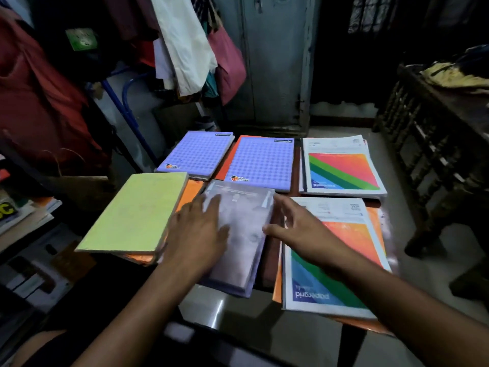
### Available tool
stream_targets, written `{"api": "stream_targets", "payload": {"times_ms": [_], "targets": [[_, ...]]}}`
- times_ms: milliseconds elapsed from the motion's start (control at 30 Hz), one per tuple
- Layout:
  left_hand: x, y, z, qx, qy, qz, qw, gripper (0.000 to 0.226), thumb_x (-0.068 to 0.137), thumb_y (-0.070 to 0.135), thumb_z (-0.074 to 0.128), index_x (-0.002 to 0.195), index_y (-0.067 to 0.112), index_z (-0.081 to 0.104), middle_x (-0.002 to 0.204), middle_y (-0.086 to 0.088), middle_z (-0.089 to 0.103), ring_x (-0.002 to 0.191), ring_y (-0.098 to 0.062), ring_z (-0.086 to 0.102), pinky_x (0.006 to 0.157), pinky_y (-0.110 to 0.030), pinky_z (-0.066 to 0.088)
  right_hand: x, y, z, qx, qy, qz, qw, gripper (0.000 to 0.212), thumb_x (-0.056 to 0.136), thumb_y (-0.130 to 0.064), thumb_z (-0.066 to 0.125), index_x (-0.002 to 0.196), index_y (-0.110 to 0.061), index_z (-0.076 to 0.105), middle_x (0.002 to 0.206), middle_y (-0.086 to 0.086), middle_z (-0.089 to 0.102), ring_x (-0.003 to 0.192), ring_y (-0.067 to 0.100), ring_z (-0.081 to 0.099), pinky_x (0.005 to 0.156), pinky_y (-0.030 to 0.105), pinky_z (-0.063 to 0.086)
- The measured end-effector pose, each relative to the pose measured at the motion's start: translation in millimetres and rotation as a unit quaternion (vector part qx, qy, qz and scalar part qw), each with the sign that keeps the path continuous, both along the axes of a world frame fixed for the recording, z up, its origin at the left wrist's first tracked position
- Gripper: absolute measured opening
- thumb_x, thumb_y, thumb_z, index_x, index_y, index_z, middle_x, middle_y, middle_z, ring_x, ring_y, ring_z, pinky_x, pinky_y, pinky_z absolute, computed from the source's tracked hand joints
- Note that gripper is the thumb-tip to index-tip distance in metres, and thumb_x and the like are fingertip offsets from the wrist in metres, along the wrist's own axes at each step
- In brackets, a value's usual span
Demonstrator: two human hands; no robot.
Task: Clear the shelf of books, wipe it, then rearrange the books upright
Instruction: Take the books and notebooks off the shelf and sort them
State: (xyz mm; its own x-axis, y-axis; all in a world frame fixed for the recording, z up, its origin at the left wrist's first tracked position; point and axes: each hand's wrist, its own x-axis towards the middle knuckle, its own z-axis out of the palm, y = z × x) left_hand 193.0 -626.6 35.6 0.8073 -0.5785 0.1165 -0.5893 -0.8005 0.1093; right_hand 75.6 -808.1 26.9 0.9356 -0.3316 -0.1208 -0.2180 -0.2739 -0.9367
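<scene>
**Books Laid Flat on Table, Shelf Work Pending**

Spread across a low table (267, 263), cover up, most likely to free the shelf for wiping: striped book (334, 256) at the right edge, yellow book (135, 213) overhanging the left edge, second striped book (342, 168) at the far right corner, two purple grid notebooks (260, 161) (197, 153) along the far edge. Centre front, a grey book (239, 234), blurred, title unreadable. Left hand (197, 231) flat on its cover, fingers straight; right hand (292, 226) spread wide beside its right edge, holding nothing, touching or not unclear. Orange covers underneath mostly hidden. Shelf itself barely visible at far left, cut off and dark.
</scene>
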Motion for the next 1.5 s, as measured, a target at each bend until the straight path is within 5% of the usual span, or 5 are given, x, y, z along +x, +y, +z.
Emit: {"api": "stream_targets", "payload": {"times_ms": [200, 533, 1100, 1300, 1500], "targets": [[-81, -74, -1, -0.009, 0.069, -0.164, 0.984, 0.041, 0.096, 0.057, 0.046, 0.123, 0.027, 0.052, 0.121, -0.004, 0.066, 0.111, -0.029, 0.062, 0.086, -0.040, 0.051, -67, -83, 3, -0.380, 0.181, -0.080, 0.903, 0.098, 0.068, -0.082, 0.036, 0.148, -0.027, 0.036, 0.152, 0.007, 0.044, 0.136, 0.029, 0.044, 0.113, 0.044, 0.037], [-78, -69, -18, 0.124, 0.258, -0.180, 0.941, 0.150, 0.042, 0.092, 0.070, 0.156, 0.042, -0.013, 0.168, 0.004, 0.004, 0.152, -0.019, 0.017, 0.119, -0.040, 0.032, -76, -101, -13, -0.350, 0.256, -0.104, 0.895, 0.083, 0.088, -0.064, 0.058, 0.151, -0.021, 0.025, 0.147, 0.019, 0.037, 0.128, 0.039, 0.051, 0.104, 0.043, 0.045], [-90, -60, -26, 0.116, 0.174, -0.236, 0.949, 0.131, 0.069, 0.057, 0.081, 0.158, 0.036, -0.012, 0.167, 0.001, -0.007, 0.150, -0.023, 0.012, 0.121, -0.037, 0.028, -82, -127, -9, -0.237, 0.209, -0.134, 0.939, 0.071, 0.079, -0.056, 0.075, 0.133, -0.032, 0.037, 0.120, 0.001, 0.063, 0.083, 0.026, 0.071, 0.067, 0.044, 0.062], [-96, -59, -28, 0.076, 0.211, -0.231, 0.947, 0.124, 0.073, 0.048, 0.082, 0.159, 0.039, -0.007, 0.166, 0.007, -0.001, 0.151, -0.017, 0.012, 0.120, -0.032, 0.028, -71, -126, -22, -0.315, 0.191, -0.156, 0.916, 0.069, 0.088, -0.064, 0.061, 0.142, -0.034, 0.032, 0.142, 0.000, 0.056, 0.126, 0.032, 0.054, 0.096, 0.040, 0.045], [-99, -59, -31, 0.049, 0.233, -0.215, 0.947, 0.121, 0.074, 0.039, 0.081, 0.158, 0.042, -0.006, 0.167, 0.009, -0.007, 0.151, -0.010, 0.001, 0.120, -0.026, 0.023, -76, -134, -18, -0.283, 0.194, -0.163, 0.925, 0.075, 0.083, -0.063, 0.068, 0.144, -0.036, 0.034, 0.137, 0.002, 0.059, 0.114, 0.031, 0.062, 0.087, 0.040, 0.054]]}}
